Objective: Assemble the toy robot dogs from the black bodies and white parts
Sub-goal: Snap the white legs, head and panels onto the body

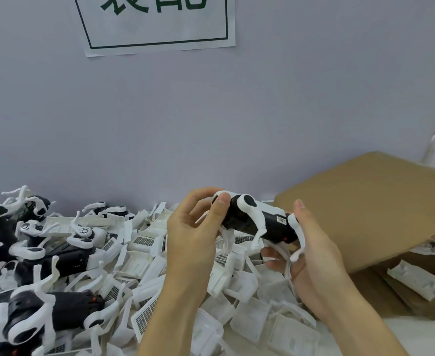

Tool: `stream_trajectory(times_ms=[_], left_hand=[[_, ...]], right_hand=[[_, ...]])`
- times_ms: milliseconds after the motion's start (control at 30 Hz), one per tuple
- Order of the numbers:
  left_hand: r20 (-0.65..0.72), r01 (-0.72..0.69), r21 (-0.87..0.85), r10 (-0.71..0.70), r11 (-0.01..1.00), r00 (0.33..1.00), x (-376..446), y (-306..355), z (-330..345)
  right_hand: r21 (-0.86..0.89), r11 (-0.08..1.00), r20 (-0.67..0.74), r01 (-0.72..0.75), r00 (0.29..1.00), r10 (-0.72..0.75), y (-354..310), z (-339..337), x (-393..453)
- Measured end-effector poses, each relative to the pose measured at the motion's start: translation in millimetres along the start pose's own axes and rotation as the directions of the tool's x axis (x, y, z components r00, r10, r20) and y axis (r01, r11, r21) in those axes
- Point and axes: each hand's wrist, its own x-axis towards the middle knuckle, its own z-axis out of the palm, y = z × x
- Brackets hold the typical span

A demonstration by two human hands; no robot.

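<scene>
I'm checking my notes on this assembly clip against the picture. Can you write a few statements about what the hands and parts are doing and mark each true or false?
1. Both hands hold one toy robot dog above the pile of white parts. True.
2. The left hand lies flat on the table. False: its fingers grip the dog's end.
3. A cardboard box stands to the right of the right hand. True.
4. The dogs on the left have no white legs. False: white legs show on them.
5. A paper sign hangs on the wall. True.
</scene>
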Motion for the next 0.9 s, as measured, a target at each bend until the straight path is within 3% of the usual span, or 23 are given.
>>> stream_trajectory(times_ms=[167, 233, 333, 400, 533, 600, 767, 900], left_hand=[[-0.093, 0.009, 0.030, -0.007, 1.000, 0.996, 1, 0, -1], [-0.188, 0.044, -0.005, -0.044, 0.999, 0.981, 3, -1, -4], [-0.258, 0.110, -0.105, -0.134, 0.988, 0.957, 7, -1, -11], [-0.263, 0.137, -0.112, -0.162, 0.984, 0.951, 9, -2, -13], [-0.212, 0.273, -0.088, -0.285, 0.958, 0.935, 10, -8, -13], [-0.148, 0.349, -0.090, -0.359, 0.933, 0.922, 10, -10, -13], [-0.077, 0.328, -0.247, -0.356, 0.912, 0.931, 10, -8, -17], [-0.121, 0.296, -0.174, -0.319, 0.939, 0.940, 10, -12, -11]], right_hand=[[-0.045, 0.999, 0.149, -0.002, 0.989, 0.009, 3, -4, 2], [-0.176, 0.982, 0.230, 0.061, 0.973, -0.020, 1, -7, 1], [-0.527, 0.806, 0.357, 0.269, 0.931, -0.077, -8, -13, -4], [-0.627, 0.700, 0.419, 0.342, 0.906, -0.068, -15, -16, -7], [-0.798, 0.518, 0.367, 0.306, 0.930, 0.016, -20, -15, -9], [-0.843, 0.479, 0.330, 0.246, 0.939, 0.099, -16, -15, -8], [-0.626, 0.780, 0.205, -0.013, 0.962, 0.180, -6, -14, -2], [-0.290, 0.953, 0.018, -0.084, 0.996, 0.093, -8, -11, 3]])
